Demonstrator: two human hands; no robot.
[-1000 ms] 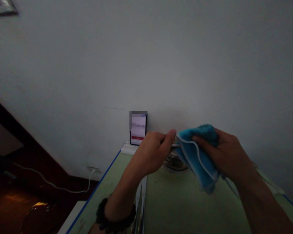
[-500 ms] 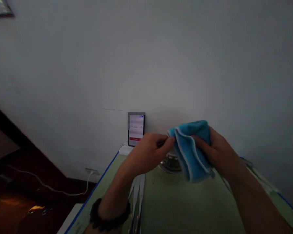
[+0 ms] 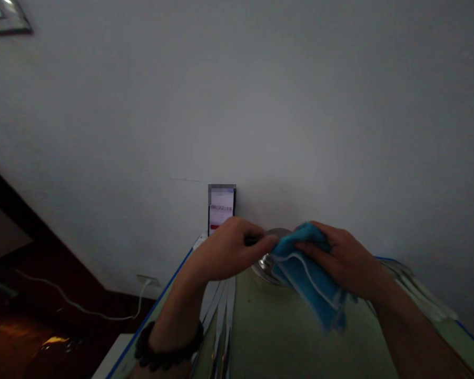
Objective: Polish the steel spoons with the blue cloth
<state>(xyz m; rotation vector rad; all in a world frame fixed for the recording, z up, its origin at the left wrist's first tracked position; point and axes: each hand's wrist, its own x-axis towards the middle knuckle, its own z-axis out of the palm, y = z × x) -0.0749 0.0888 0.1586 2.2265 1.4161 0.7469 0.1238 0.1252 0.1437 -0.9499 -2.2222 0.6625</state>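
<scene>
A blue cloth [image 3: 314, 279] with pale edging hangs folded from my right hand [image 3: 342, 255], whose fingers and thumb are closed on it. My left hand [image 3: 237, 247] is closed in a pinch right at the cloth's left end. What the left fingers hold, if anything, is hidden. Behind the hands stands a round, shiny metal vessel [image 3: 265, 264], partly covered by the cloth and the left hand. Several table knives [image 3: 220, 310] lie side by side under my left forearm, blades pointing away from me.
A phone [image 3: 221, 202] showing a timer leans upright against the wall [image 3: 300, 105]. The green tabletop [image 3: 284, 331] has a blue edge. Along its right side lie several pale, long items [image 3: 418, 295] I cannot name. A white cable [image 3: 110, 317] runs to a wall socket on the left.
The cloth and my right hand have come lower, and the cloth has swung so its loose end hangs further right. My left hand has shifted slightly left and down.
</scene>
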